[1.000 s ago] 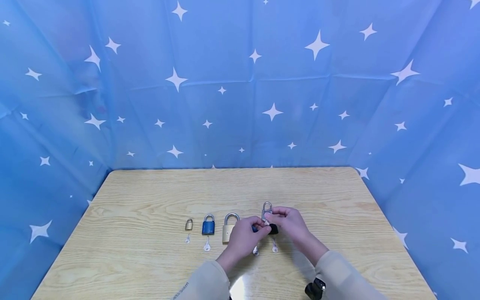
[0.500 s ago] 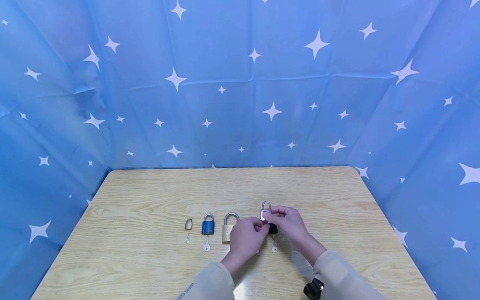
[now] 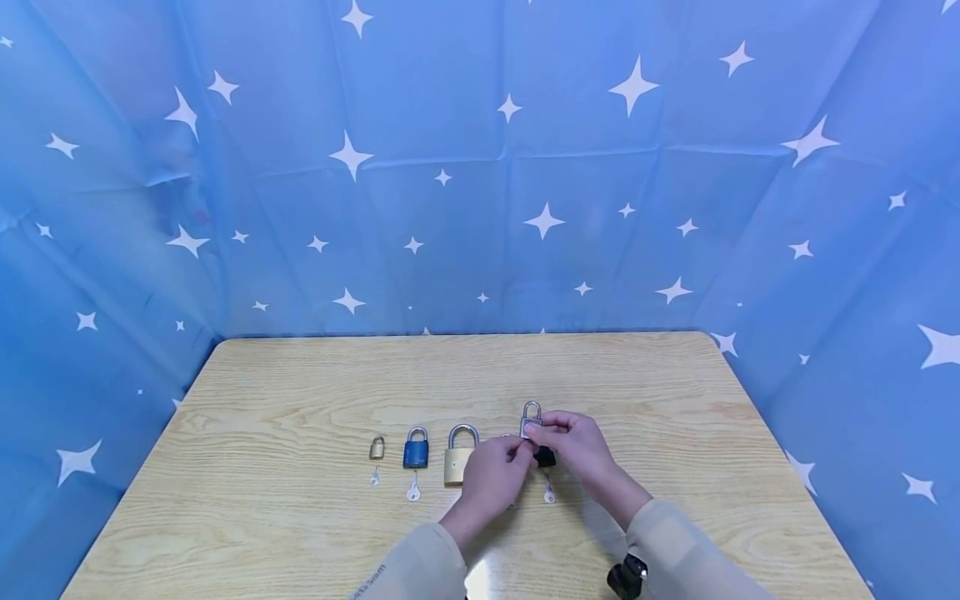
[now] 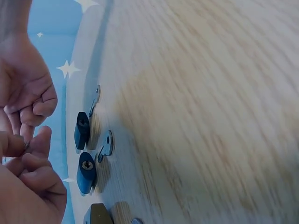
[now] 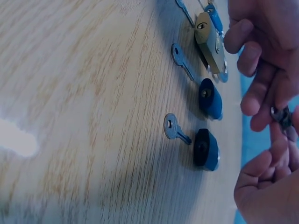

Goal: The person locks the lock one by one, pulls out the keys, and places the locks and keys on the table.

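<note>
My right hand (image 3: 579, 443) holds a small silver padlock (image 3: 531, 424) by its body, shackle pointing away, above the row of locks. My left hand (image 3: 491, 479) meets it from below, thumb and fingers pinching a small key at the lock's bottom end; the key is mostly hidden by the fingertips. A bit of metal, the key (image 4: 26, 146), shows between the fingers in the left wrist view. In the right wrist view the padlock's dark end shows between both hands. Beneath the hands stand a black padlock (image 5: 205, 149) and a blue padlock (image 5: 210, 99).
On the wooden table (image 3: 300, 400), left of the hands, are a large brass padlock (image 3: 454, 468), another blue padlock (image 3: 416, 454) and a small brass padlock (image 3: 377, 450). Keys lie before the locks, such as one key (image 5: 172, 127) by the black padlock. A starry blue curtain (image 3: 450, 208) hangs behind.
My left hand has shifted slightly right and turned, bringing the key to the silver padlock's bottom; the key, visible earlier, is now covered by fingers. My right hand stays nearly still.
</note>
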Motion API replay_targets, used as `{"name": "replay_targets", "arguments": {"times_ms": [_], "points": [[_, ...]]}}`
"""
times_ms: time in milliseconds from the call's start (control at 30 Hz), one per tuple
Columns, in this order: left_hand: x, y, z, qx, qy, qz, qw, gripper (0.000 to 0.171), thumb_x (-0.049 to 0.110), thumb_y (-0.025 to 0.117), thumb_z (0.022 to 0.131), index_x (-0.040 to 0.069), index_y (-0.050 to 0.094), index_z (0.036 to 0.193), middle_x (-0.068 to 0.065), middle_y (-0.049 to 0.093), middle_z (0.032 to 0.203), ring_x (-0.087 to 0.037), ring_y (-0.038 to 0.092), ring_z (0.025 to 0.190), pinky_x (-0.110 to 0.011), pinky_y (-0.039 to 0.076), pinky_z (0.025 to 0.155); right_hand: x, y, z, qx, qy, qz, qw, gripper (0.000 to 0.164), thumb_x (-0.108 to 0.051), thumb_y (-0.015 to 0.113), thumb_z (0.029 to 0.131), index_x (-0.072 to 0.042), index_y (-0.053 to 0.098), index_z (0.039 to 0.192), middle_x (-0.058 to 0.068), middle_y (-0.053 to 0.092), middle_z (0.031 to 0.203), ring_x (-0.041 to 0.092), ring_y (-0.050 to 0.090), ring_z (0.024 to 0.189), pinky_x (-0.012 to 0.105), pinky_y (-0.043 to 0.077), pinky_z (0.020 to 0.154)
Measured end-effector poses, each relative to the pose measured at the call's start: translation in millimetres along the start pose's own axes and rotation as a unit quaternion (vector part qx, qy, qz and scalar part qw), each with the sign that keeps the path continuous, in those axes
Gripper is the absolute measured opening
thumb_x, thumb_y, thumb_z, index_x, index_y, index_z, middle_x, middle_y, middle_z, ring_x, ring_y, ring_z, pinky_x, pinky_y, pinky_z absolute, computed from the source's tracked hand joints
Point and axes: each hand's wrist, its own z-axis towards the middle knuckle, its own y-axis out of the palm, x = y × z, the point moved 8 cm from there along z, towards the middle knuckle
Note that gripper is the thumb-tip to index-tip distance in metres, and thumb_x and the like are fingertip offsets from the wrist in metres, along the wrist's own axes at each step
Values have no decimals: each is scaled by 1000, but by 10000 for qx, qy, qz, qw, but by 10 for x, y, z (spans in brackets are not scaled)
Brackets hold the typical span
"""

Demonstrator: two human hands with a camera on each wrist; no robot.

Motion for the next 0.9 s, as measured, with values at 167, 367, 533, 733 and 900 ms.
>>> {"name": "replay_targets", "arguments": {"times_ms": [167,367,533,733,900], "points": [[-67,30,16,-289,-215,-770,9964,29,29,53,96,12,74,85,-2,74,82,-6,43,57,-23,36,53,12,-4,6,4,8,-74,10000,28,-22,75,85,0,70,101,-3,71,81,7,62,77,28,47,73],[-110,73,19,-462,-436,-1646,9843,27,27,58,95,3,72,92,-12,73,85,-6,46,64,-21,37,58,20,-6,11,-35,2,-136,9999,29,-22,73,87,2,69,104,-3,71,83,7,60,81,29,47,74],[-112,87,10,-497,-590,-1938,9780,25,23,60,94,1,71,93,-14,72,86,-10,50,69,-20,37,60,24,-7,8,-99,-7,-105,9999,31,-22,71,89,3,69,107,-2,72,86,6,61,81,28,48,74],[-118,88,-8,-477,-625,-1814,9803,24,24,61,94,2,71,91,-9,73,82,-7,50,66,-20,38,59,35,-20,-2,-147,-11,-231,9996,33,-26,70,89,1,69,108,-1,72,94,5,60,87,27,49,79],[-125,106,-49,-453,-514,-1484,9866,21,24,63,92,7,73,89,-9,73,81,-3,50,65,-19,39,58,31,-100,22,126,202,-393,9989,38,-31,69,90,-2,68,114,1,71,103,9,59,95,31,49,86]]}}
